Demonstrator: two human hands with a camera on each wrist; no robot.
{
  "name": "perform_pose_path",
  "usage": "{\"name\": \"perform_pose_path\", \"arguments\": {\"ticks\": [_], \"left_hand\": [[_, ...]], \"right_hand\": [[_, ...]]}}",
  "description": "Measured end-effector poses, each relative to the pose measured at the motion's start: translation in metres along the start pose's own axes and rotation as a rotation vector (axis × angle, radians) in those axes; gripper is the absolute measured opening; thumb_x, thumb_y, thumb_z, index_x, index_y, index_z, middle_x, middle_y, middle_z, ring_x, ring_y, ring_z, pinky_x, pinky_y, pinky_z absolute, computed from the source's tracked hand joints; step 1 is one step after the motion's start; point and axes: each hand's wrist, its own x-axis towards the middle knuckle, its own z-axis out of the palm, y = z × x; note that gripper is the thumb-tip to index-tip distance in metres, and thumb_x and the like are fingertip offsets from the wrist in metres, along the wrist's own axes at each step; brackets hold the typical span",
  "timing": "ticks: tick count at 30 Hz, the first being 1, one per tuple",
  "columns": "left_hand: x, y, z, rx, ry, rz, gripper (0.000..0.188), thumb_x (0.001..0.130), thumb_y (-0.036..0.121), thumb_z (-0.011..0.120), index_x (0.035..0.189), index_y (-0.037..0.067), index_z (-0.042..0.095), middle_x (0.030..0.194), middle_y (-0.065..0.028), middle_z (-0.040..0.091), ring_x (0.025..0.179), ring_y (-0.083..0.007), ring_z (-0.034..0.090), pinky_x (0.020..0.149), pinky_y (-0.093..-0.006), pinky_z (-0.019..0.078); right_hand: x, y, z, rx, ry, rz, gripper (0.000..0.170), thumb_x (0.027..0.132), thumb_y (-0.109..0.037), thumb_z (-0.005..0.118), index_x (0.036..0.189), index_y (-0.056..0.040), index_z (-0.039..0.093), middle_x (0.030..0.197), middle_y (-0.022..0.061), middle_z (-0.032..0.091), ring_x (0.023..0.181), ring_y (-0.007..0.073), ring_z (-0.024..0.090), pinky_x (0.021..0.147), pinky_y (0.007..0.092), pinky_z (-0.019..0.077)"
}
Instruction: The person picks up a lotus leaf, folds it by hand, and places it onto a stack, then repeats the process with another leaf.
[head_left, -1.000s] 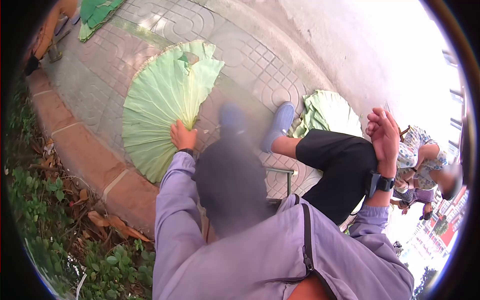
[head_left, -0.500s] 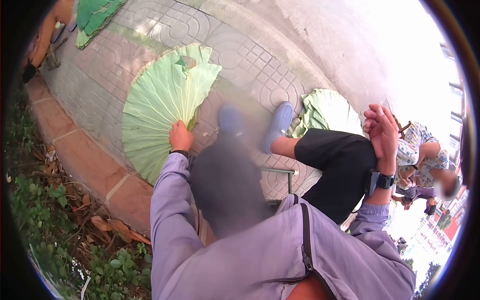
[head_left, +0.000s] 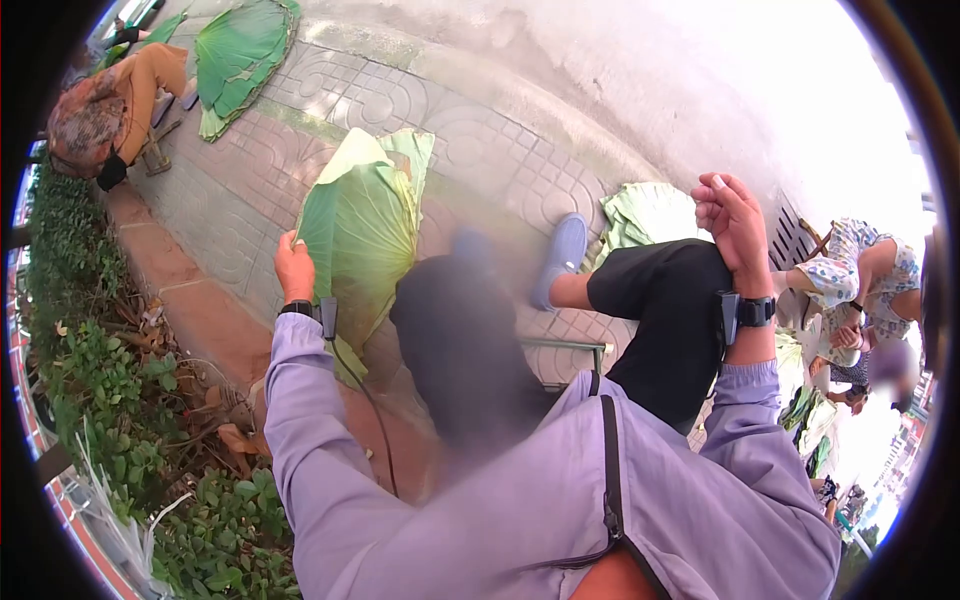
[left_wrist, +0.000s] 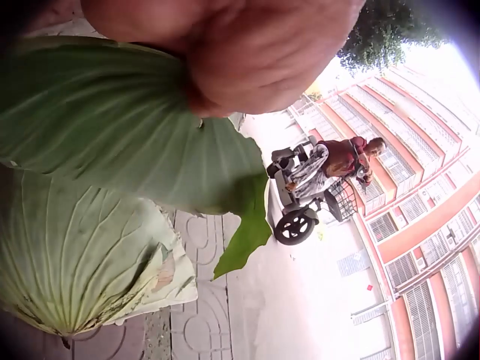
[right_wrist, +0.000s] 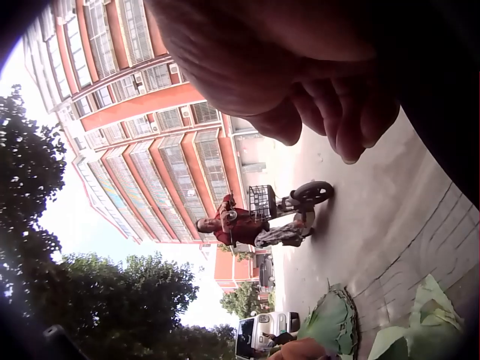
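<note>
In the head view my left hand pinches the outer edge of a large green lotus leaf, whose near side is lifted and bent over. Up close in the left wrist view, the raised leaf hangs from my fingers above a paler leaf with spreading veins. My right hand hangs loosely curled near my right knee and holds nothing. Behind that knee lies a pale stack of lotus leaves on the ground.
A brick kerb with shrubs borders my left. More lotus leaves lie at the upper left beside a seated person. Other people sit at the right. A rider on a three-wheeler is on the road.
My left hand has moved from the leaf's gathered middle to its outer left edge, and that side is now lifted and folded. My right hand stays by the knee. The head view has shifted.
</note>
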Motion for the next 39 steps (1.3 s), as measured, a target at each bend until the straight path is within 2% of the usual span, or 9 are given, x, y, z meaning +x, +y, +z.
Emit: {"name": "perform_pose_path", "arguments": {"ticks": [1,7,17,25,26,27,30,31,39], "left_hand": [[0.004,0.013,-0.011,-0.038,0.042,0.024,0.029,0.098,0.008,0.057,0.124,-0.004,0.064,0.118,-0.0188,0.07,0.107,-0.029,0.067,0.096,-0.0395,0.0505],[0.013,0.088,-0.056,-0.343,0.054,0.078,0.027,0.101,0.005,0.053,0.125,-0.005,0.062,0.114,-0.0106,0.07,0.103,-0.0177,0.065,0.093,-0.0336,0.051],[0.002,0.214,-0.067,-0.86,0.007,0.158,0.029,0.103,0.002,0.05,0.13,-0.007,0.056,0.119,-0.0122,0.067,0.102,-0.0177,0.065,0.092,-0.0321,0.0523],[-0.024,0.342,-0.034,-1.122,-0.125,0.277,0.028,0.103,0.002,0.053,0.13,-0.006,0.056,0.12,-0.014,0.067,0.104,-0.0193,0.066,0.095,-0.0334,0.0523],[-0.019,0.348,-0.025,-1.145,-0.139,0.292,0.028,0.103,0.002,0.054,0.13,-0.006,0.056,0.12,-0.0134,0.067,0.104,-0.0192,0.065,0.095,-0.0334,0.0525],[-0.014,0.355,-0.015,-1.167,-0.152,0.308,0.028,0.103,0.002,0.055,0.13,-0.005,0.056,0.119,-0.0127,0.067,0.104,-0.0192,0.065,0.095,-0.0334,0.0527],[-0.017,0.38,0.001,-1.162,-0.165,0.313,0.029,0.102,0.002,0.058,0.129,-0.005,0.056,0.119,-0.012,0.068,0.104,-0.0192,0.065,0.094,-0.0334,0.0532],[-0.023,0.388,0.007,-1.146,-0.166,0.305,0.029,0.101,0.002,0.059,0.129,-0.005,0.056,0.119,-0.012,0.067,0.104,-0.0193,0.065,0.094,-0.0335,0.0533],[-0.082,0.436,0.074,-1.129,-0.217,0.273,0.028,0.099,0.004,0.064,0.124,-0.008,0.06,0.106,-0.0096,0.068,0.094,-0.0142,0.065,0.085,-0.0274,0.0538]], "right_hand": [[-0.001,0.001,-0.002,0.006,-0.001,-0.004,0.025,0.106,-0.019,0.057,0.12,0.0017,0.061,0.094,0.0076,0.07,0.073,0.0121,0.065,0.066,0.0255,0.0524],[-0.007,0.005,-0.01,0.054,0.003,-0.028,0.023,0.105,-0.02,0.059,0.116,0.0,0.062,0.091,0.0059,0.069,0.073,0.0112,0.065,0.064,0.0248,0.0525],[-0.002,0.017,-0.023,0.054,0.001,-0.058,0.02,0.099,-0.025,0.066,0.107,-0.007,0.065,0.093,0.0058,0.07,0.072,0.0099,0.065,0.064,0.0254,0.0513],[-0.011,0.015,-0.025,0.009,0.065,-0.074,0.023,0.098,-0.024,0.064,0.107,-0.002,0.064,0.094,0.0087,0.069,0.076,0.0153,0.065,0.067,0.0277,0.0519],[-0.011,0.016,-0.026,0.006,0.073,-0.076,0.024,0.098,-0.024,0.064,0.107,-0.0018,0.064,0.094,0.0089,0.069,0.076,0.0154,0.065,0.067,0.0277,0.052],[-0.01,0.017,-0.028,0.01,0.076,-0.074,0.013,0.1,-0.023,0.065,0.1,-0.0101,0.064,0.089,0.0024,0.07,0.072,0.0095,0.065,0.064,0.0251,0.0513],[-0.014,0.018,-0.032,0.051,0.088,-0.075,0.014,0.1,-0.024,0.065,0.1,-0.0102,0.064,0.089,0.0026,0.07,0.072,0.0095,0.065,0.064,0.0254,0.0517],[-0.014,0.019,-0.032,0.063,0.101,-0.08,0.022,0.098,-0.022,0.064,0.107,-0.0019,0.064,0.094,0.01,0.069,0.076,0.0156,0.065,0.067,0.0299,0.0524],[-0.017,0.016,-0.03,0.052,0.097,-0.086,0.023,0.097,-0.022,0.065,0.107,-0.001,0.066,0.094,0.0107,0.07,0.074,0.0149,0.066,0.066,0.029,0.0533]]}}
